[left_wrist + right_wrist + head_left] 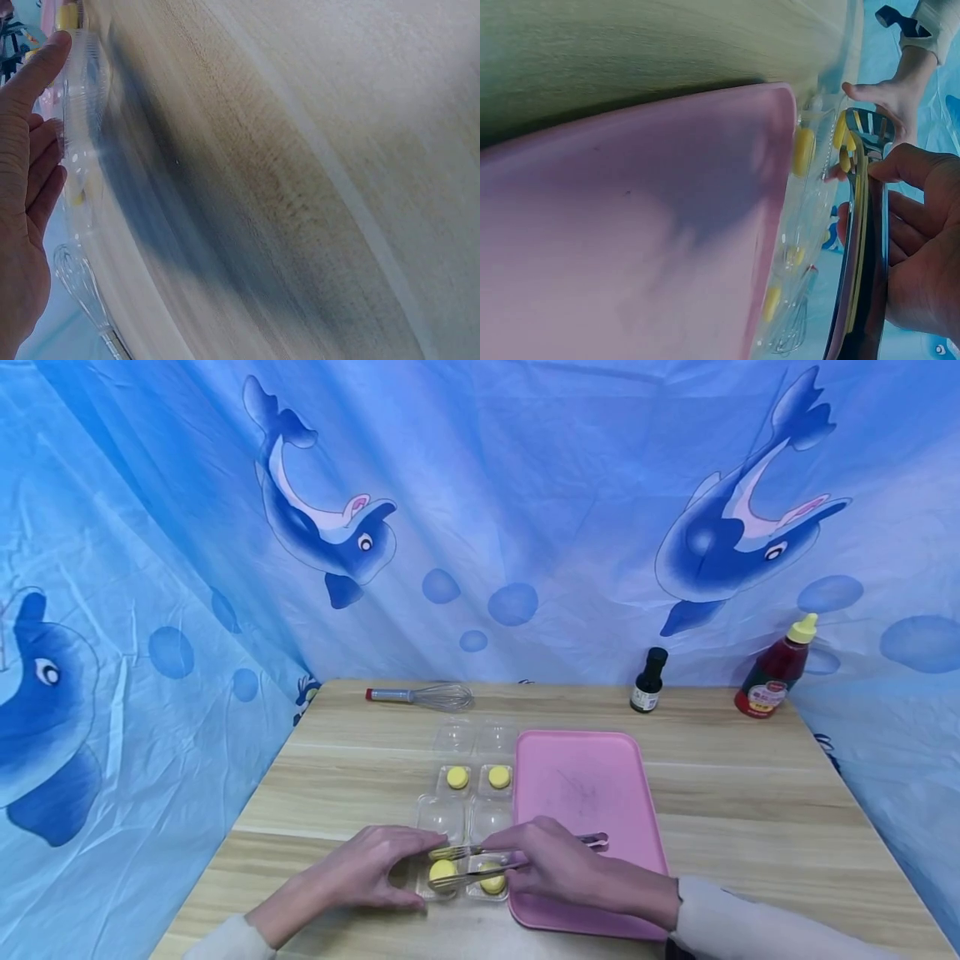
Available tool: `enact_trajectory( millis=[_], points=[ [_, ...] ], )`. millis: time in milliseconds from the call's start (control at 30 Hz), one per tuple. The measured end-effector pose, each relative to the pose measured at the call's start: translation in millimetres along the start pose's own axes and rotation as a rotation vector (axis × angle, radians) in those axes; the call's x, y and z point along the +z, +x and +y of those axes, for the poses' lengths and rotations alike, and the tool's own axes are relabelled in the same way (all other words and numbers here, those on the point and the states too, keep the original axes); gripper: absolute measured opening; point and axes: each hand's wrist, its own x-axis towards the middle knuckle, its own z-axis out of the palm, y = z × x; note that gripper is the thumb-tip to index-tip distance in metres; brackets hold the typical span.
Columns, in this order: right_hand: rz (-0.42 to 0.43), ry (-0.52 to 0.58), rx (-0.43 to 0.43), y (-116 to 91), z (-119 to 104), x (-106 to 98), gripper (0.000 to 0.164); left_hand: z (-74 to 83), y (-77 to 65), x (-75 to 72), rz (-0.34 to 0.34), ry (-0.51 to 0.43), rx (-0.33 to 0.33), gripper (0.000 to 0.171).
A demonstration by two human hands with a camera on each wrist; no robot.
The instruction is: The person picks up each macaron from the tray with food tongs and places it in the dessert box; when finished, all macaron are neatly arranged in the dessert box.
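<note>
My right hand [551,864] pinches metal tongs [864,225] with slotted, fork-like heads. In the head view the tongs' heads lie above the front clear plastic box [442,818], whose lid is folded back. Two round yellow macaron-like pieces sit in that box: the left piece [442,870] is partly covered by a tong head, and the right piece [492,885] looks tilted. My left hand [375,864] rests against the box's left side, thumb and fingers spread; its thumb touches the plastic in the left wrist view. Behind stands another open clear box [474,739] holding two yellow pieces [457,777].
A pink tray [585,785] lies right of the boxes, under my right forearm. A whisk [420,695] lies at the back left. Toward the back right stand a small dark bottle [648,681] and a red sauce bottle [776,668]. A blue dolphin-print curtain [480,510] hangs behind the wooden table.
</note>
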Motion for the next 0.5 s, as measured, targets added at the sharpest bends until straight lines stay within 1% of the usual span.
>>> enact_trajectory(
  millis=[100,233,500],
  points=[
    [-0.016,-0.024,0.000,4.6,-0.4,2.1,0.056,0.1,0.7,-0.5,-0.001,-0.004,0.001,0.083],
    [-0.045,-0.049,0.020,8.0,-1.0,4.4,0.052,1.1,1.4,-1.4,-0.003,-0.007,0.001,0.083],
    [-0.056,-0.034,0.027,10.6,-0.6,6.3,0.049,1.1,1.8,-0.6,-0.009,-0.006,-0.004,0.083]
  ],
)
